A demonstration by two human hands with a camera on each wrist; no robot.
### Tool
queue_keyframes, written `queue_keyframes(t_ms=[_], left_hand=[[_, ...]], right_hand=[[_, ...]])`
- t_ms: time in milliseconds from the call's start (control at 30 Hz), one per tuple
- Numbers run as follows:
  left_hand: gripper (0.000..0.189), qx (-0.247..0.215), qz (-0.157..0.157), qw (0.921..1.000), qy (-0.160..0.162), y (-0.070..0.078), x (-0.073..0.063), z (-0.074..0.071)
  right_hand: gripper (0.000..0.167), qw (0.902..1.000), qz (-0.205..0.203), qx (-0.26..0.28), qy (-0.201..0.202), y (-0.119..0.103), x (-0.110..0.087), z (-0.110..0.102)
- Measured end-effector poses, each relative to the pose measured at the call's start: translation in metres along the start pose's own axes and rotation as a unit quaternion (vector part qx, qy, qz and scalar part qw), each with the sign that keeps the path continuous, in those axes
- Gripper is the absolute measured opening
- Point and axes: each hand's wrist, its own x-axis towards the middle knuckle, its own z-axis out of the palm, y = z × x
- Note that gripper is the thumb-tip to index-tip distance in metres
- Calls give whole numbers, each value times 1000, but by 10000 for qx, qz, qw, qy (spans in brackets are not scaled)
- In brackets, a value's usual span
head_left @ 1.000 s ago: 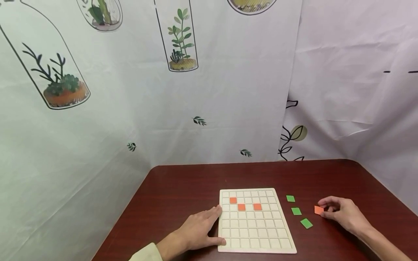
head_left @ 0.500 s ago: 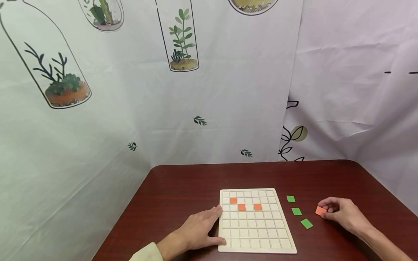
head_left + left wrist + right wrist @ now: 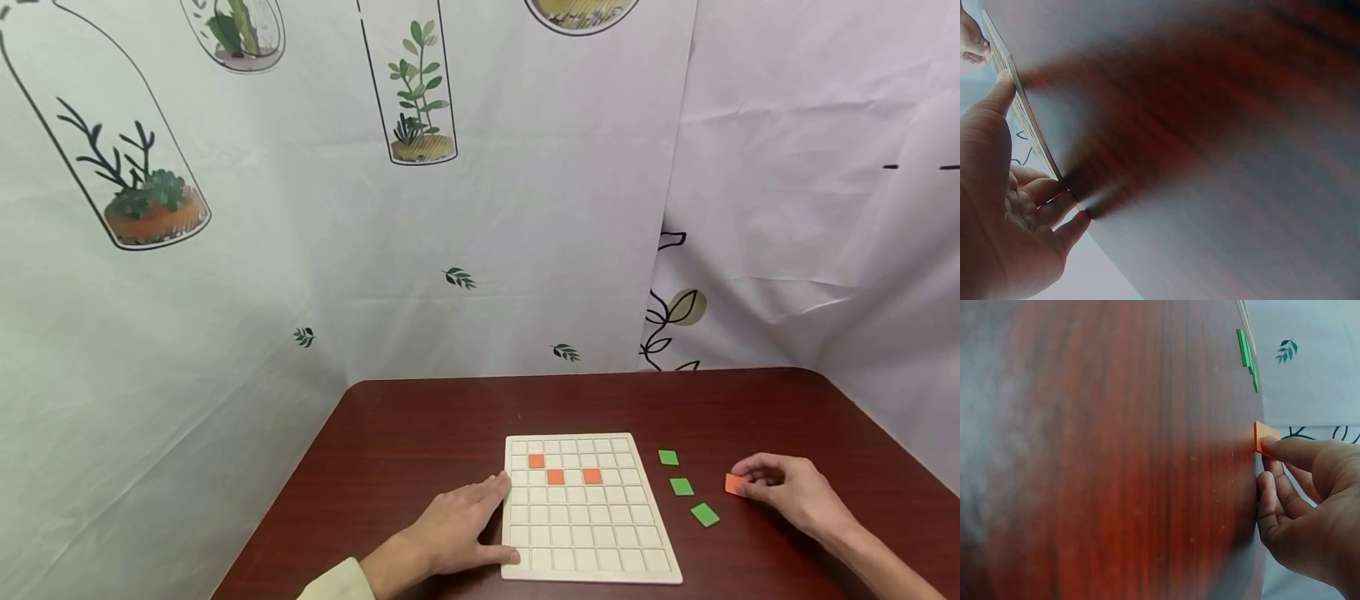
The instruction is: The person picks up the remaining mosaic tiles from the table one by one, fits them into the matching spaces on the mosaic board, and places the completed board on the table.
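Observation:
A pale grid board (image 3: 587,536) lies on the dark red table, with three orange square tiles (image 3: 556,477) in cells of its upper rows. My left hand (image 3: 459,525) rests along the board's left edge, its thumb at the near corner and its fingers farther up. Right of the board, my right hand (image 3: 801,493) pinches a loose orange square tile (image 3: 732,484) between thumb and fingers. The right wrist view shows this orange tile (image 3: 1262,436) slightly tilted at the table surface. Three green square tiles (image 3: 681,487) lie between the board and my right hand.
The reddish-brown table (image 3: 420,425) has rounded far corners. Behind and beside it hangs a white cloth (image 3: 487,217) printed with plants and jars. A pale sleeve (image 3: 339,582) covers my left forearm.
In my right hand, the orange tile has tilted and shifted very slightly between the fingers. My left hand, the board and the green tiles stay as they were.

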Motion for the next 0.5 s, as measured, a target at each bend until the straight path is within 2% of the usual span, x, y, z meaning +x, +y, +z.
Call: queue_keyframes(t_ms=[233, 500], left_hand=[[104, -28, -19, 10000, -20, 0, 1, 0], [104, -106, -84, 9999, -86, 1, 0, -1]], right_hand=[[18, 9998, -33, -4, 196, -1, -1, 0], [21, 9991, 338, 240, 99, -6, 4, -5]])
